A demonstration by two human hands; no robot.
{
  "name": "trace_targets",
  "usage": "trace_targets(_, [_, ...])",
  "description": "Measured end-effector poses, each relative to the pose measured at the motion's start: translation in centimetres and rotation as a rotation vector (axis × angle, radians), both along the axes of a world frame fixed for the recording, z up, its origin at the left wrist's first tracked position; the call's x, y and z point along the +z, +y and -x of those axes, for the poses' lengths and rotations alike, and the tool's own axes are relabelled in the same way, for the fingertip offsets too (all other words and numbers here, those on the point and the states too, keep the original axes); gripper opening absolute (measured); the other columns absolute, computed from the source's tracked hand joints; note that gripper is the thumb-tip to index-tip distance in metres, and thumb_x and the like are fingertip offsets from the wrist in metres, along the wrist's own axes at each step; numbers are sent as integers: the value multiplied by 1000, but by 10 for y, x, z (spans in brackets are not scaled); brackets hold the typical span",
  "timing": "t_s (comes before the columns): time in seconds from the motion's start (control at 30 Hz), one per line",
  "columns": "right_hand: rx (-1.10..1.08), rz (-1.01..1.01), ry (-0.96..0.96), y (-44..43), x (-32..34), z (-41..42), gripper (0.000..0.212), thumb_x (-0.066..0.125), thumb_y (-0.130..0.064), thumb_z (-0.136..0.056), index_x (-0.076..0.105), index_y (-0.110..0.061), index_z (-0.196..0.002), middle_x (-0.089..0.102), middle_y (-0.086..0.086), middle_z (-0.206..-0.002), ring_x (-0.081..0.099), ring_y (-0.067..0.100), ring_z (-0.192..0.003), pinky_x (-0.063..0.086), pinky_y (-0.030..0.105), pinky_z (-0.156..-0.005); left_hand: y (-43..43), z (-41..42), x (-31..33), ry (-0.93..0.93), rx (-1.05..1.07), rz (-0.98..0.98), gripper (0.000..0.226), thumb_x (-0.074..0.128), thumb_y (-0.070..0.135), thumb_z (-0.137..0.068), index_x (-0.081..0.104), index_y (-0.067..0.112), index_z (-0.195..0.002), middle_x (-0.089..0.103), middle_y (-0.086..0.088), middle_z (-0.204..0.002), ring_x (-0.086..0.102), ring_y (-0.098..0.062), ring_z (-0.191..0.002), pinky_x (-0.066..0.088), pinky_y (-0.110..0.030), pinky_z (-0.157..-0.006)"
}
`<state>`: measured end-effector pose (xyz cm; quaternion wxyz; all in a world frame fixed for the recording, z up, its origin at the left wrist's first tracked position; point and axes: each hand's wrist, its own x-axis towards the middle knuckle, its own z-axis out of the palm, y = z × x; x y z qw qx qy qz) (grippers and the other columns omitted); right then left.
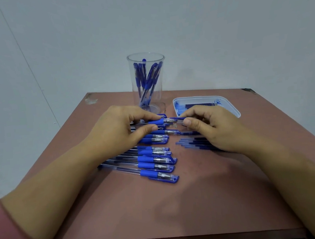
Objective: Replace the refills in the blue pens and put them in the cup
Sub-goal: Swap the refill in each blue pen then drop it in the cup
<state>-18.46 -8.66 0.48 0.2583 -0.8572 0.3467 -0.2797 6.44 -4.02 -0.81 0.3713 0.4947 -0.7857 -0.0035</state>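
1. From my remote seat I see a plain pale grey-blue wall (221, 29) filling the upper half of the view.
2. A reddish-brown worktop (206, 200) stands against it, chipped at both far corners.
3. The left hand (116, 130), with a pink sleeve (7, 231) at its forearm, reaches in over the row of pens. Its thumb and forefinger pinch the blue grip of one pen (156, 122), held just above the row.
4. The right hand (215, 128) pinches a clear cap (178, 118) at that pen's tip. I cannot tell whether the cap is on or off.
5. A tall clear cup (162, 92) stands at the far edge, just behind the hands, with several blue pens (149, 80) leaning inside.
6. A white tray (204, 97) lies right of the cup and holds dark refills (199, 105).
7. A row of capped blue pens (156, 161) lies mid-worktop, partly hidden by the left hand.
8. Loose refills (194, 143) lie under the right hand.
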Motion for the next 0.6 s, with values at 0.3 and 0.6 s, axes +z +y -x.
trace_targets(0.3, [-24,36,-146,2,-5,-10,6,64,-37,-87,68,-37,-91,71,-6,-84,67,10,-79,54,25,-73,1,3,1,30,-4,-8,25,74,32,-83,72,40,-107,61,35,-83,63,9,-83,45,-7,-72])
trace_targets(0.6, [-40,-28,-210,2,-6,-11,10,66,-26,-88,68,-36,-89,71,-6,-80,67,9,-76,52,21,-71,2,5,0,34,5,-14,25,75,31,-82,74,34,-106,61,34,-83,63,10,-82,45,-9,-72])
